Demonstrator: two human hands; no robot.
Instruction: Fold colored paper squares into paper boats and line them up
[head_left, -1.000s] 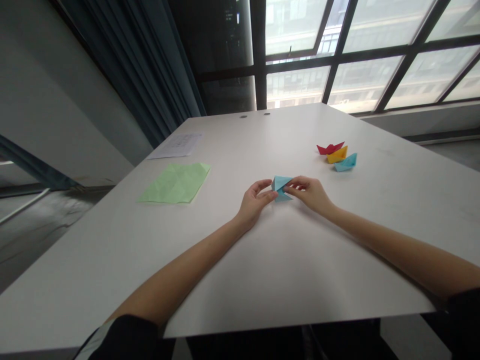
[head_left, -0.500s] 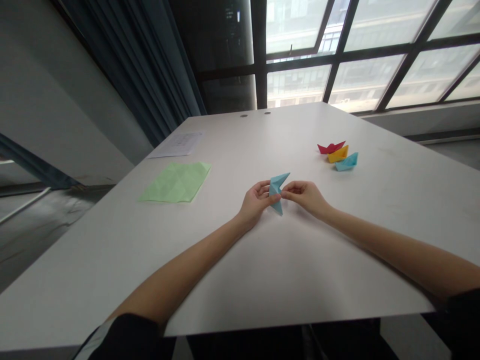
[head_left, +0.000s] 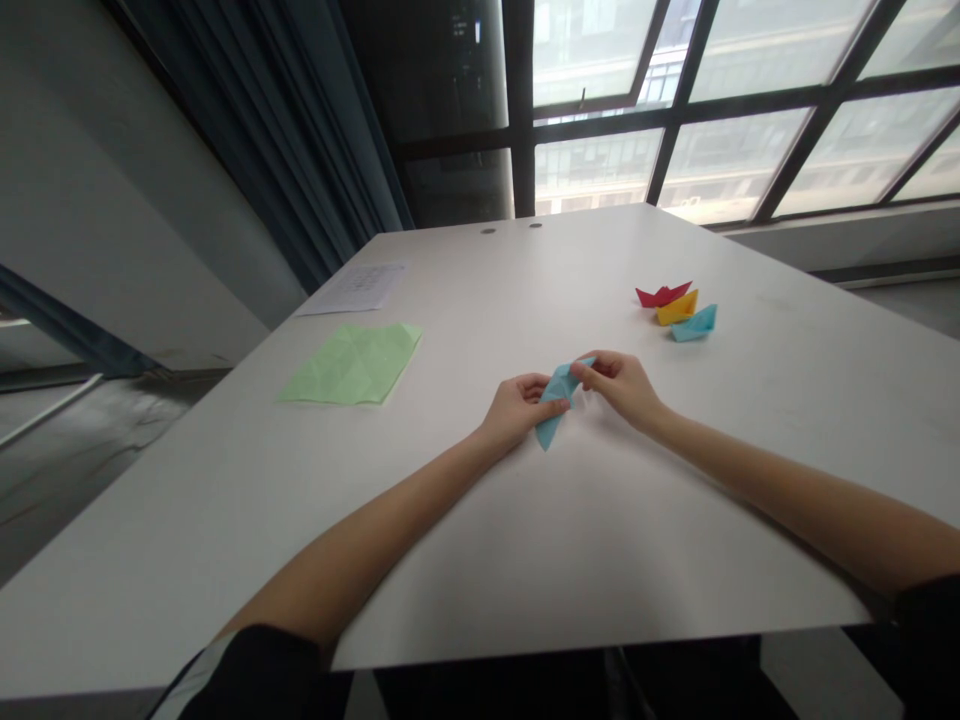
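Note:
A light blue folded paper boat (head_left: 556, 388) is held between my two hands above the middle of the table, tilted with one point toward me and the other toward the upper right. My left hand (head_left: 519, 408) pinches its lower left part, thumb on top and fingers behind. My right hand (head_left: 615, 382) grips its upper right point between thumb and fingers. The parts of the paper behind the fingers are hidden.
On the white table (head_left: 465, 560), green paper sheets (head_left: 352, 365) lie at left and a printed sheet (head_left: 358, 289) behind them. At right stand a red paper boat (head_left: 663, 296), a yellow paper boat (head_left: 678, 308) and a blue paper boat (head_left: 696, 323).
The held paper boat has turned, its upper point swinging right and its lower point left. My right hand has shifted up and now grips the upper point instead of the middle.

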